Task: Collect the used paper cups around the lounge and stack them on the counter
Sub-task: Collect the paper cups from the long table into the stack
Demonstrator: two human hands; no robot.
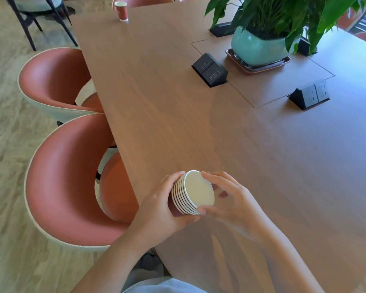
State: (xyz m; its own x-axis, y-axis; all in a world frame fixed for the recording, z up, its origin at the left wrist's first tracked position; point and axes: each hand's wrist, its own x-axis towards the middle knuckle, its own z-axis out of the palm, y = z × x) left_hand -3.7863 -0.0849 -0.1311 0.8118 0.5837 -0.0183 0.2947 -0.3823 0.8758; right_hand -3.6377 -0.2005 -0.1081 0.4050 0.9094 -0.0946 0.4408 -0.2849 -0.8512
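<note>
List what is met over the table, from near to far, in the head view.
Stack of cups held by left hand and right hand → black outlet box → black port box → green plant pot → lone red cup.

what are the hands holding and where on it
A stack of paper cups. The left hand wraps round its red walls; the right hand pinches the rim of the top cup.

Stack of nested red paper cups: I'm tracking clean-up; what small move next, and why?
Probably free the right hand and head for the lone red paper cup at the wooden table's far edge: the left hand grips the stack of nested red paper cups, and that cup is uncollected.
</note>
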